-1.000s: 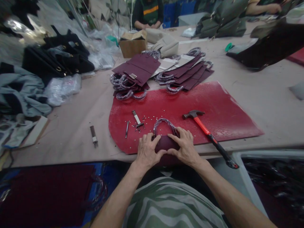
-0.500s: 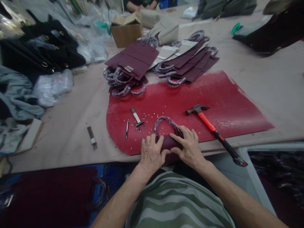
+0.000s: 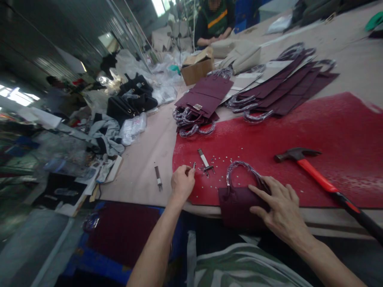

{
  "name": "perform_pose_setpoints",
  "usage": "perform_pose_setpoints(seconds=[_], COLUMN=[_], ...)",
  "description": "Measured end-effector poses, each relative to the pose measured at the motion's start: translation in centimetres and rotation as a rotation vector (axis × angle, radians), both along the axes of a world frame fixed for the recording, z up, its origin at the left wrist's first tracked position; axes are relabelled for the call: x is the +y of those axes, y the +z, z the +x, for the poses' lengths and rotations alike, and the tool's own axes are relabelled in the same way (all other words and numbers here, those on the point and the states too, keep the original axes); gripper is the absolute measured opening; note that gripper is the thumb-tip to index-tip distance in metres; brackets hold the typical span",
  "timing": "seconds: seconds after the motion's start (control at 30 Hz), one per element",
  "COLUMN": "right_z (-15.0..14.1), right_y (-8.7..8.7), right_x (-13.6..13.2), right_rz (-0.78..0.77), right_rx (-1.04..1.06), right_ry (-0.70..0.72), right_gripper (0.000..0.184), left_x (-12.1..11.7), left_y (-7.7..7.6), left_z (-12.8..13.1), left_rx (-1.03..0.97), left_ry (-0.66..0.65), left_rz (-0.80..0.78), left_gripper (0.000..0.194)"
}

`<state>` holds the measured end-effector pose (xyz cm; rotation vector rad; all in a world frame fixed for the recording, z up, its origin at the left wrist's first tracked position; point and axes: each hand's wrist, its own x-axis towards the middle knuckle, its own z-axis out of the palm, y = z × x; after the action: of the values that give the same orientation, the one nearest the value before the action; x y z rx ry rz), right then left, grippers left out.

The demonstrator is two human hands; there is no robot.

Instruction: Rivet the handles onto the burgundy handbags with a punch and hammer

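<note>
My left hand (image 3: 182, 184) is closed, fingertips pinching the slim metal punch (image 3: 194, 165) at the left of the red mat (image 3: 251, 139). Fingers spread, my right hand (image 3: 281, 205) lies on the right side of a dark maroon bag panel (image 3: 239, 205). This panel hangs over the table's front edge, its plastic-wrapped handle (image 3: 243, 164) arched up on the mat. A pronged tool with a white-wrapped shank (image 3: 204, 159) lies between my left hand and the handle, among small pale discs. Right of the panel, a claw hammer (image 3: 317, 175) with a red and black grip rests on the mat.
Maroon bag panels (image 3: 206, 93) with wrapped handles are stacked behind the mat, near a cardboard box (image 3: 197, 67). Another pronged tool (image 3: 158, 177) lies left of the mat. Black bags (image 3: 131, 99) and plastic are farther left. A person (image 3: 214, 24) sits across the table.
My left hand has left the bag panel, moved left and taken hold of the punch. My right hand stays on the panel. The view has swung left.
</note>
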<state>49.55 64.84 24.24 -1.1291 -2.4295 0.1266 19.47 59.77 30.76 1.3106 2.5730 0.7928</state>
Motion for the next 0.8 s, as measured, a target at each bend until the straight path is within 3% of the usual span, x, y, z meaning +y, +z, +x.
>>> perform_pose_setpoints(seconds=[0.13, 0.37, 0.53, 0.63, 0.8], right_z=[-0.1, 0.0, 0.0, 0.1, 0.2], right_y=[0.1, 0.1, -0.1, -0.4, -1.3], right_x=[-0.1, -0.1, 0.1, 0.3, 0.9], right_rz=[-0.020, -0.024, -0.020, -0.006, 0.025], right_rx=[-0.011, -0.008, -0.009, 0.008, 0.061], right_ry=[-0.015, -0.019, -0.008, 0.005, 0.027], right_gripper=[0.041, 0.043, 0.041, 0.040, 0.047], left_x=[1.5, 3.1, 3.3, 2.3, -1.3], left_y=[0.3, -0.4, -0.6, -0.1, 0.7], left_z=[-2.8, -1.7, -2.4, -4.6, -11.0], left_rx=[-0.007, 0.057, 0.037, 0.064, 0.117], left_ry=[0.062, -0.021, -0.003, 0.077, 0.339], left_rz=[-0.202, -0.430, -0.435, -0.391, -0.461], left_gripper=[0.019, 0.028, 0.031, 0.029, 0.033])
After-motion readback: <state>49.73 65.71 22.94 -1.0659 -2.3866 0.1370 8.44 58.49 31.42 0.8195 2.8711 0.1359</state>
